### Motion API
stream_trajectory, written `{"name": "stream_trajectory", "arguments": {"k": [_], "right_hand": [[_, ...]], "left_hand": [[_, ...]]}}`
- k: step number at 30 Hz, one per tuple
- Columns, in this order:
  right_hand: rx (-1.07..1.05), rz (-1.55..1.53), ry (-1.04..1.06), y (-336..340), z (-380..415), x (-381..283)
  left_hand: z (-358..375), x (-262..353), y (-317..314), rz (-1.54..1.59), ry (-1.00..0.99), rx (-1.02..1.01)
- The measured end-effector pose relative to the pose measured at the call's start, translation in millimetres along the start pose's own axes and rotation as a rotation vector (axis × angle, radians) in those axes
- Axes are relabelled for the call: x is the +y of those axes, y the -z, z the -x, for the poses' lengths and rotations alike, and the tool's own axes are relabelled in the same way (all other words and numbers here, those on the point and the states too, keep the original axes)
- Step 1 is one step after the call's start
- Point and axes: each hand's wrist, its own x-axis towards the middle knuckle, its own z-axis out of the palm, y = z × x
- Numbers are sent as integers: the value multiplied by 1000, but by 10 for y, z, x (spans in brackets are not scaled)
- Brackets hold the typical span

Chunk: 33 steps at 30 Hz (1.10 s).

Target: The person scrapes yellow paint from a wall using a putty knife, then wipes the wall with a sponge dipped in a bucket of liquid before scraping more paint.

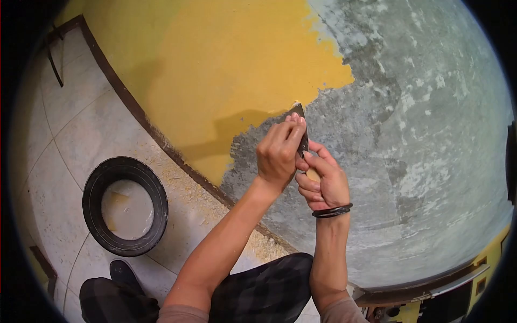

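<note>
My right hand (329, 180) is closed around the light wooden handle of a scraper (303, 141). Two dark bands circle the right wrist. My left hand (279, 149) grips the scraper's dark metal blade, its fingers pressed along it near the top. The blade's tip meets the wall where yellow paint (237, 59) borders bare grey plaster (371, 129). A small pale flake sits at the tip. The hands hide part of the blade and most of the handle.
A black bucket (92, 207) with pale, cloudy contents stands on the tiled floor (59, 210) to the left. Paint scrapings (186, 185) lie along the brown baseboard (121, 86). My bent knee (264, 288) is below my arms. A dark bar lies at the upper left.
</note>
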Motion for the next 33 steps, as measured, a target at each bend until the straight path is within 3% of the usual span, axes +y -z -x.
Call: {"name": "stream_trajectory", "arguments": {"k": [15,17,19,21,25,29,33], "right_hand": [[10,23,55,-60,42,60],[-10,13,39,-154,-97,42],[-13,21,35,-175,-118,9],[-62,26,17,-128,-132,7],[44,37,61,-20,87,84],[-87,4,45,-357,-376,-5],[-125,-3,54,-409,-372,57]], "left_hand": [[1,-68,-30,50,-10,37],[-106,-171,43,-20,-42,-20],[-129,-136,69,27,63,-94],[-121,-128,51,-4,10,-22],[78,-36,-59,74,9,-15],[-334,-314,134,-126,56,-24],[-327,-365,172,-83,22,44]]}}
